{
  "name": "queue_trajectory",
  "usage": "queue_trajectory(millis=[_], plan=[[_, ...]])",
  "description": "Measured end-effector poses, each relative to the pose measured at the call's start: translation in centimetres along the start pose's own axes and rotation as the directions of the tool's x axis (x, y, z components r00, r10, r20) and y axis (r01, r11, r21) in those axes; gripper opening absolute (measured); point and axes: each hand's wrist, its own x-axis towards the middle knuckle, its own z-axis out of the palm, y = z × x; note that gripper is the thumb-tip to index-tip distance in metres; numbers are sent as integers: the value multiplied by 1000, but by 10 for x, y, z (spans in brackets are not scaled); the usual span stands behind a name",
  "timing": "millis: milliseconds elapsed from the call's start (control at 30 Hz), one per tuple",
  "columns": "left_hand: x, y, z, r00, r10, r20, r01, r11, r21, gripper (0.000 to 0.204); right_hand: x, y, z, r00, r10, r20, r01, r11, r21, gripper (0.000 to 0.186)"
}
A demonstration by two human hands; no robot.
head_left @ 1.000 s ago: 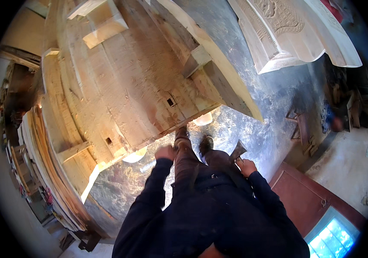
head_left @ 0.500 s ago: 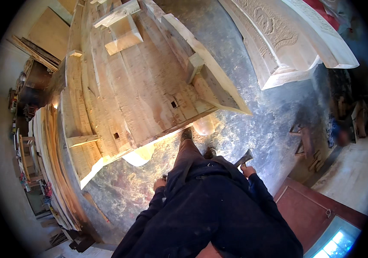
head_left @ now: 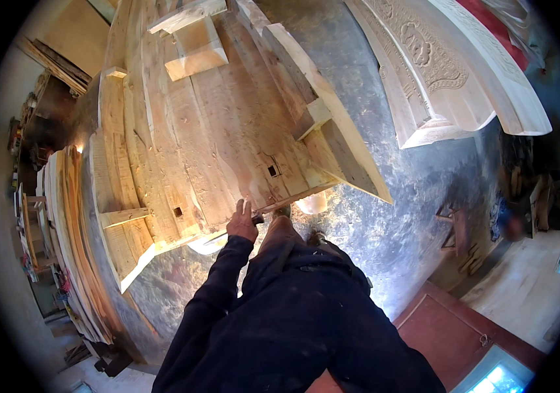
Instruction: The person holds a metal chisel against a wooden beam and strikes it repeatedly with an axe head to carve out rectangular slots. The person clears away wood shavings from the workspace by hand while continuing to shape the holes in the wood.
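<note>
My left hand [head_left: 242, 224] is at the near lower edge of a large pale wooden structure [head_left: 208, 131], fingers reaching onto its planks. A small dark object [head_left: 257, 219] sits at its thumb, apparently held; I cannot make out what it is. The structure has a raised block [head_left: 196, 57], side rails and two square holes, one [head_left: 272, 170] just up and right of my hand. My right hand is hidden, and the bladed metal tool it held earlier is out of sight. My legs and shoes stand just below the structure's edge.
A carved pale wooden piece [head_left: 447, 72] lies at upper right on the mottled grey floor [head_left: 397, 229]. Stacked boards [head_left: 73, 242] lean along the left. A reddish door [head_left: 443, 314] is at lower right, with dark wooden offcuts [head_left: 463, 229] above it.
My left hand has risen from beside my leg onto the structure's edge. My right hand and the bladed tool have left sight. The view has shifted slightly.
</note>
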Motion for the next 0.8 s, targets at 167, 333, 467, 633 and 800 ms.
queue_trajectory(millis=[167,333,467,633,800], plan=[[51,43,6,974,202,107,-188,974,-124,70,-11,10,2,997,-58,47,61,996,-65,41],[45,57,54,922,180,343,-156,983,-95,50,-40,-52,-57,936,-350,-27,322,887,-332,21],[-2,35,73,701,515,492,-433,857,-280,19,-58,-102,-114,944,-322,-67,303,930,-209,12],[41,49,18,998,39,54,17,635,-772,28,-60,-154,-152,993,110,46,-118,846,519,58],[142,48,-72,948,-301,107,102,-33,-994,31,-69,-181,-166,970,211,124,-244,792,560,54]])
